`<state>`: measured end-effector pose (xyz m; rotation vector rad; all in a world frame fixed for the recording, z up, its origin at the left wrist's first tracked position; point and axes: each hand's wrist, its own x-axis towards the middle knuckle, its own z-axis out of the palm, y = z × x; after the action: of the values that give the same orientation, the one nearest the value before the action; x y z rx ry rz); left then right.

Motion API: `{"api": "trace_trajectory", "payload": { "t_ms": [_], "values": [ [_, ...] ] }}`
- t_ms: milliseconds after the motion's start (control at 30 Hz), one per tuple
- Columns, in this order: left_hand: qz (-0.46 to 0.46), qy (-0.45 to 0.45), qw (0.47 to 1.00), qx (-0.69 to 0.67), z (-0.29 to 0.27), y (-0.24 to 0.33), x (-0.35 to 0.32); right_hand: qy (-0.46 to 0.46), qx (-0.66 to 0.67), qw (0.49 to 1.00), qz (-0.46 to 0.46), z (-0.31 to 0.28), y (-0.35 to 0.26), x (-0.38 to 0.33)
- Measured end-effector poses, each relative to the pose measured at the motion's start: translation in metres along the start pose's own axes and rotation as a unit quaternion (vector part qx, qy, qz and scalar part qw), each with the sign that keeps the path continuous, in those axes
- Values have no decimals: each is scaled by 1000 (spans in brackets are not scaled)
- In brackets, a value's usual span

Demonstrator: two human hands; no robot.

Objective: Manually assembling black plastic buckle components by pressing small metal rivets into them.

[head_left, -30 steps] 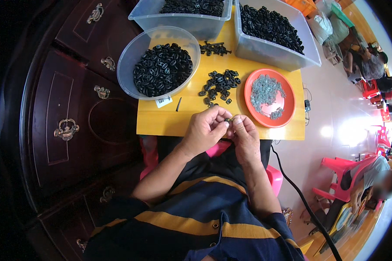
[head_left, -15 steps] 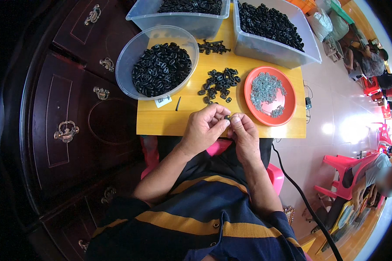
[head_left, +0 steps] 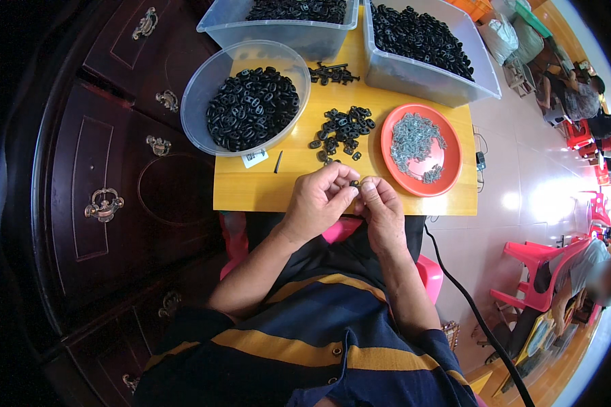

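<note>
Over the front edge of the yellow table, my left hand pinches a small black plastic piece between thumb and fingers. My right hand is closed right beside it, thumb against forefinger; whatever it grips is too small to make out. Just beyond lies a loose pile of black oval two-hole pieces. A red plate with many small silver metal parts stands to the right of the pile. Left of my hands, a thin dark pin-like piece lies alone on the wood.
A round clear tub of black pieces sits at left. Two clear bins of black parts stand at the back, black rods between them. Dark drawers flank the left. A black cable hangs at right; people sit beyond.
My hands stay almost where they were, with the black piece still pinched. At the far right, the seated person's arms and head have shifted a little.
</note>
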<state>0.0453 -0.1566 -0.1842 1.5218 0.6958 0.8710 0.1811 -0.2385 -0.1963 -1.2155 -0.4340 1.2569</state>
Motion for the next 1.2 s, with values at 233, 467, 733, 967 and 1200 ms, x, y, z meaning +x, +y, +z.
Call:
{"api": "trace_trajectory", "payload": {
  "t_ms": [233,467,733,967,1200],
  "values": [
    [-35,-17,999,-1,-1,1,0,-9,-10,1000,-3,-3,1,0],
    [-5,-3,1000,0,1,-2,1,-3,-10,1000,-7,0,0,-1],
    [-5,0,1000,9,1,1,0,-5,-41,999,-31,2,-1,-3],
    [-42,-33,998,28,-3,4,-1,-10,-128,989,-74,-3,-2,-4],
    [-53,-53,995,57,-6,1,-1,-29,-221,972,-78,-12,-7,-3]
  ]
}}
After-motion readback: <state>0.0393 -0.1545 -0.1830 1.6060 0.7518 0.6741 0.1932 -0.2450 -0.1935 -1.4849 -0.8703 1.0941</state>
